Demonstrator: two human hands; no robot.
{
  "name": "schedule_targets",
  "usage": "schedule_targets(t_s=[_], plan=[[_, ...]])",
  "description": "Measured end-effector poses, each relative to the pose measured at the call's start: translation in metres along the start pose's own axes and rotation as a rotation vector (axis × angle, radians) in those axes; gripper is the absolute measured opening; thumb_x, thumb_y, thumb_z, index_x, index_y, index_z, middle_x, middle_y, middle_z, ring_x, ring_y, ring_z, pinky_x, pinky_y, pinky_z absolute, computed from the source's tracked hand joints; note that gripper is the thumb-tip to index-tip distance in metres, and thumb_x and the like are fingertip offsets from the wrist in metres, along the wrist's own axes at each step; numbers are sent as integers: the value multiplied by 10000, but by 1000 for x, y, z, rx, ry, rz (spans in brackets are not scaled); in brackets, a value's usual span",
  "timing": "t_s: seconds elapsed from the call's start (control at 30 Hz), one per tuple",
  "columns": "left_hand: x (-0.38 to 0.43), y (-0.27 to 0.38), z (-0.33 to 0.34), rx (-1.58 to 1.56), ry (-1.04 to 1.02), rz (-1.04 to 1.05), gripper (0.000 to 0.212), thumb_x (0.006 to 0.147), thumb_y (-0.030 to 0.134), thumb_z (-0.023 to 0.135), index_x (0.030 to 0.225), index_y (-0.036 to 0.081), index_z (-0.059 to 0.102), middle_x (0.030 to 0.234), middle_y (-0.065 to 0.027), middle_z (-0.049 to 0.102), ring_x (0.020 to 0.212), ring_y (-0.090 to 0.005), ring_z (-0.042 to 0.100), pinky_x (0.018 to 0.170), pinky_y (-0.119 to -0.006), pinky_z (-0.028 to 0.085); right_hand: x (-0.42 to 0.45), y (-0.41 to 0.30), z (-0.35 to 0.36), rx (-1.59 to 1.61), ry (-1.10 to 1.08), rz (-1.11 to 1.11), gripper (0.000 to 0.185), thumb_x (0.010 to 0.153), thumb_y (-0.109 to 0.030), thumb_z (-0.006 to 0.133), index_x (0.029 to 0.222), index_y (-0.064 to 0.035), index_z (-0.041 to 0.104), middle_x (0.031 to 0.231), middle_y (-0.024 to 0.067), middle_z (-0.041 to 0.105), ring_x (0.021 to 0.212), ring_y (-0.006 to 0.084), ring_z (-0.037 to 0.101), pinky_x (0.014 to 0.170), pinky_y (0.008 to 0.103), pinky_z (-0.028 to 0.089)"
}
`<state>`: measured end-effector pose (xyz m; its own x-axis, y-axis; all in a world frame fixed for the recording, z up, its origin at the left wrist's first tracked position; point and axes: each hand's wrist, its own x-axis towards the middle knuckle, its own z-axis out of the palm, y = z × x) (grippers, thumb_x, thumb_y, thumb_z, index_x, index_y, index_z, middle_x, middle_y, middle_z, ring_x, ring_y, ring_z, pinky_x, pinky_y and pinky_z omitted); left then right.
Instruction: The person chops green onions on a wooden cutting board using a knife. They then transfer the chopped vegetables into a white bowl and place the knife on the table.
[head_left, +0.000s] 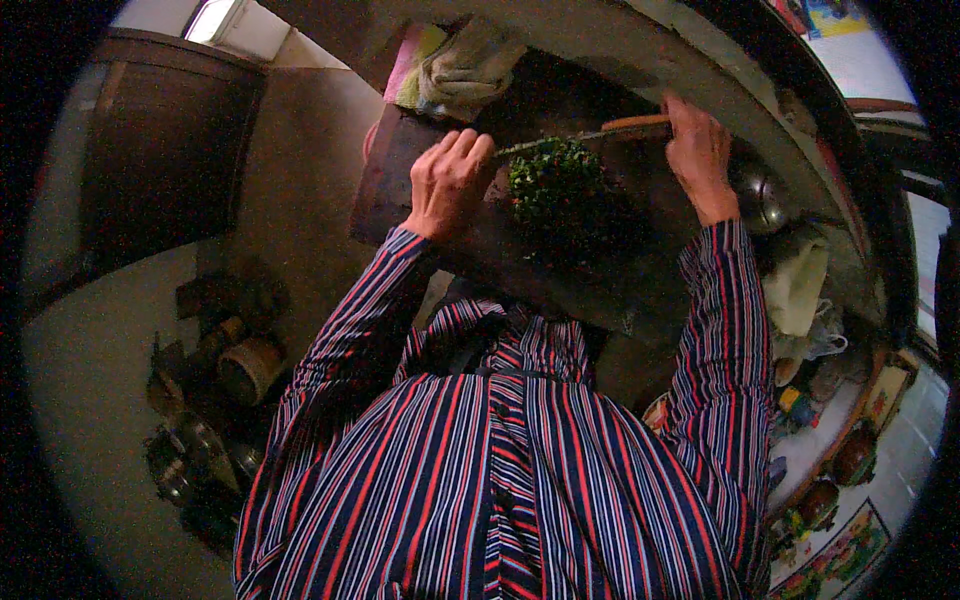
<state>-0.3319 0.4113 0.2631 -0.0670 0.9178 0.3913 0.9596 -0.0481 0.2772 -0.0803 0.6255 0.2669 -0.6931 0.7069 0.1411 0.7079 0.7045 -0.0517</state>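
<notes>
My left hand is closed on the left end of a long thin blade, knuckles up. At the blade's other end my right hand grips with bent fingers; the part inside that fist is hidden. The blade lies across the far side of a heap of finely chopped green leaves, with small reddish bits among them. Beneath the heap is a dark, worn work surface; shadow hides its near right part. An orange-brown strip, perhaps wood, runs beside the blade near my right hand.
A crumpled grey-brown cloth and a pink-and-green cloth lie at the far left corner. A shiny round metal vessel stands right of my right wrist. Below it are a pale cloth or bag and several small items. Pots sit low at left.
</notes>
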Motion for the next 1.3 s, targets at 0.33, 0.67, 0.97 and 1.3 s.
schedule_targets(t_s=[0.33, 0.67, 0.97, 1.3], plan=[[0, -3, 8, 30, 30, 145, 159, 731, 84, 578, 874, 92, 510, 827, -56, 515, 796, -214, 541, 662, -321, 459, -52, -14, -3, 74, 110, 90, 307, 731, 79, 491, 1006, -46, 548, 864, 170, 612, 826, 375, 591, 660, 476, 456], [-18, -16, -4, -40, -78, 274, 236, 701, 110, 604, 912, 59, 510, 849, -86, 515, 804, -254, 528, 680, -353, 453, -107, -64, -29, 69, -14, 204, 252, 717, 83, 522, 930, -47, 485, 838, 155, 590, 773, 377, 580, 619, 479, 434], [-23, -17, -11, -43, -157, 334, 253, 698, 149, 640, 902, 71, 512, 864, -87, 501, 835, -254, 526, 710, -353, 457, -148, -89, -34, 64, -35, 314, 255, 712, 86, 528, 942, -20, 498, 867, 190, 600, 805, 386, 589, 617, 486, 439], [-14, 11, -3, -96, -132, 364, 300, 680, 162, 672, 932, 75, 532, 866, -82, 524, 828, -263, 532, 704, -369, 456, -161, -55, -25, 47, -91, 399, 260, 717, 87, 527, 946, -33, 503, 828, 185, 610, 766, 407, 581, 609, 485, 425]])
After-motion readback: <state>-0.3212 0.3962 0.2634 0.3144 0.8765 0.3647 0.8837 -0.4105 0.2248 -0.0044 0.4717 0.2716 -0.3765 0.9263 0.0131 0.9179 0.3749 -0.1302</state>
